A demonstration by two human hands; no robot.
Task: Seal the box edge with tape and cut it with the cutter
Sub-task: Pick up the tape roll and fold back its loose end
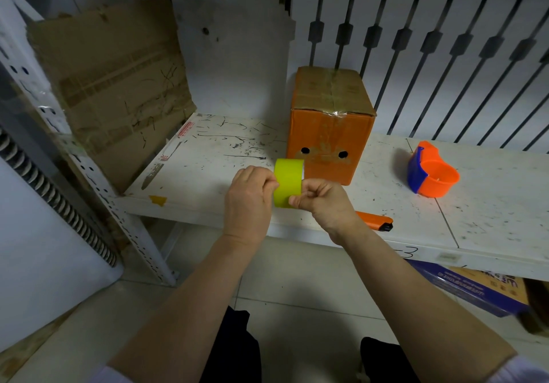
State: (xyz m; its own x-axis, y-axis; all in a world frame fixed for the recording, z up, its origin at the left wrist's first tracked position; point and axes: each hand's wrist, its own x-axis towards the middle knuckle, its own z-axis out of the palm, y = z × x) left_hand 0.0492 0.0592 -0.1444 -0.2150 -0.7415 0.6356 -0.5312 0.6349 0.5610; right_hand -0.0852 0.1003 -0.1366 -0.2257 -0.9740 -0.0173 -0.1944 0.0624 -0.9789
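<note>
The left hand [249,195] at 9 o'clock and the right hand [323,204] at 5 pinch an upright yellow-green tape roll [288,183] above the white shelf [222,157] — orange box [329,127] just behind at 1 o'clock, blue-orange dispenser [432,171] at 3, orange cutter [375,222] at 4.

The ink-scuffed white shelf [208,157] carries an orange box [326,142] just beyond the right hand [323,204], a cutter [375,222] beside that hand's wrist, and a tape dispenser [430,171] farther right.

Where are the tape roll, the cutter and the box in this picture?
yellow-green tape roll [288,179]: head view, middle of its outer band.
orange cutter [372,220]: head view, middle of its handle.
orange cardboard box [329,130]: head view, front face above the two holes.
</note>
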